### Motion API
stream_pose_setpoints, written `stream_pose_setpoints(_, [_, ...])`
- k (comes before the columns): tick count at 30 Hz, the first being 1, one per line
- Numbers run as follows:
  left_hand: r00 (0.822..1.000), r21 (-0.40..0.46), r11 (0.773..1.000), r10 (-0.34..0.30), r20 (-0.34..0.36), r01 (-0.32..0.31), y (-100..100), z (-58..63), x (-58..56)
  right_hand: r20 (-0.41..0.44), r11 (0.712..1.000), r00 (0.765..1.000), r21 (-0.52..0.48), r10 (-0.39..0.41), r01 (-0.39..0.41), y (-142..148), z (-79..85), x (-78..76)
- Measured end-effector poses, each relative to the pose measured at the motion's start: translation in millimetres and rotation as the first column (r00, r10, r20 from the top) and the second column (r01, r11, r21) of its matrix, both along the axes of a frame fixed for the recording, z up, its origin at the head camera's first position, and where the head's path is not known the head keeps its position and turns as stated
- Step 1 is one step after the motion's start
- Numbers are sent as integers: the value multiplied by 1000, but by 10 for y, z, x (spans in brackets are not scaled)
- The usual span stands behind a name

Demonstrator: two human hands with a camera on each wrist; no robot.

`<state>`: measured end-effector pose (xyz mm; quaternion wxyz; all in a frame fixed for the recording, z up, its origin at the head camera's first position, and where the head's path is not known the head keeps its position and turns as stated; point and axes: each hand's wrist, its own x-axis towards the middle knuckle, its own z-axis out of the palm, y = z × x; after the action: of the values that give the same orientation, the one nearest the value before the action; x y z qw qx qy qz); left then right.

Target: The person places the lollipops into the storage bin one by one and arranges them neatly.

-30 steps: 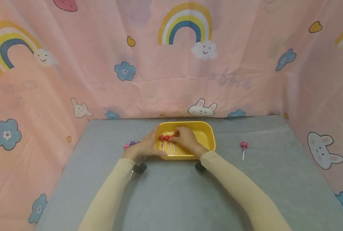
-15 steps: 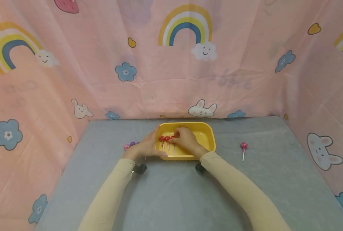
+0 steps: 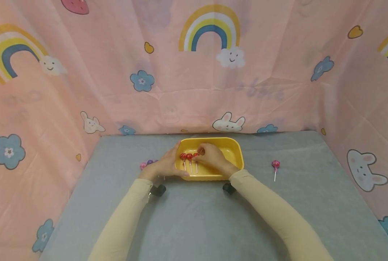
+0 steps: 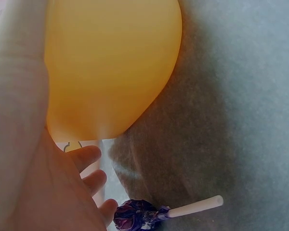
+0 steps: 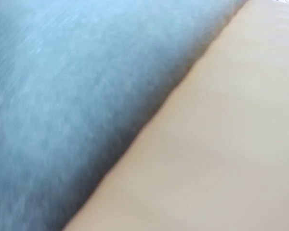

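In the yellow tray [image 3: 210,178], braced by the straight-fingered left hand [image 3: 164,165], the nearest red lollipop [image 3: 197,166] is found at the curled right hand's [image 3: 211,156] left, stick towards the person, though any pinch cannot be told.

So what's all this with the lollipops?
Someone's busy at a yellow tray. The left hand rests against its left end, and the right hand is inside, at the third red lollipop in a row; whether it's pinching is hard to see. Pink and purple lollipops lie on the table by the left hand, and another pink lollipop lies right.
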<state>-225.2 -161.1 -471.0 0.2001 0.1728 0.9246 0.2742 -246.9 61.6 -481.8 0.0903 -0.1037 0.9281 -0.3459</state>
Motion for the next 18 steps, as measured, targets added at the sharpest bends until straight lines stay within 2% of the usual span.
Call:
stream_pose_setpoints(10, [1000,-11,1000,11,5,-11,4,-9,-5,53,999,997,-18,49,-48,163,148,33])
stream_pose_setpoints(18, [1000,-7,1000,15,12,-15,10,16,14,-22,996,997,-41,80,-80,316,303,49])
